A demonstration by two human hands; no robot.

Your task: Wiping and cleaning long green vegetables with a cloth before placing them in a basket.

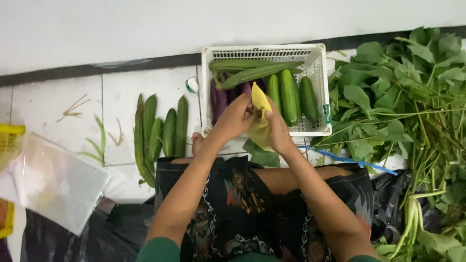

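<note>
Both my hands meet over the near edge of a white plastic basket (315,58). My left hand (234,118) and my right hand (277,130) together grip a yellow ear of corn (260,98) with pale husk hanging below it. Its pointed tip stands up between my fingers. Inside the basket lie dark green cucumbers (289,96), long ridged green gourds (252,70) and purple eggplants (219,100). My knees in dark patterned cloth are below my forearms.
Several ridged gourds and cucumbers (160,131) lie on the white tiled floor left of the basket. A big heap of leafy greens (412,97) fills the right side. A clear plastic sheet (53,182) and a yellow crate (9,136) are at the left. A blue strap (349,160) lies by my right arm.
</note>
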